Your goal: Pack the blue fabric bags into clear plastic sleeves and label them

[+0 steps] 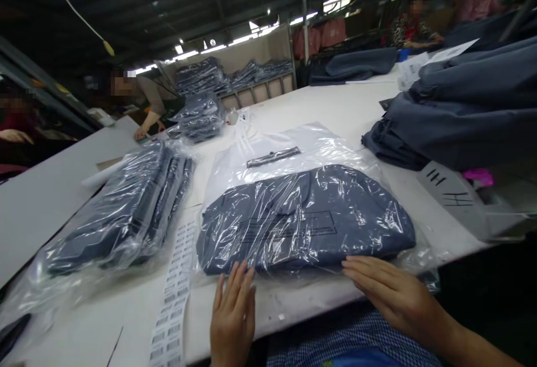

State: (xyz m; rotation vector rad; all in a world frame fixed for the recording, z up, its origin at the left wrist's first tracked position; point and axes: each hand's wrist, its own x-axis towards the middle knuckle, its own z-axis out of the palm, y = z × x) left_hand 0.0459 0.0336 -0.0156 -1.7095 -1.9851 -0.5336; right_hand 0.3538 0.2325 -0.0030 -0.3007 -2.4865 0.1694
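Note:
In front of me a folded dark blue garment [306, 216] lies inside a clear plastic bag [319, 137] on the white table. The bag's upper part spreads flat beyond the garment. My left hand [232, 311] rests at the near left edge of the bag, fingers stretched out. At the near right edge, my right hand [390, 288] lies with fingers extended and close together, its fingertips touching the plastic. Neither hand grips anything. Left of the bag runs a strip of barcode labels [174, 294].
Bagged garments [121, 210] are stacked at left, with another bagged stack [201, 112] behind. Unbagged dark blue garments [470, 104] pile up at right beside a marked grey board [448, 188]. A dark phone-like object [12, 333] lies lower left. A person [146, 98] works across the table.

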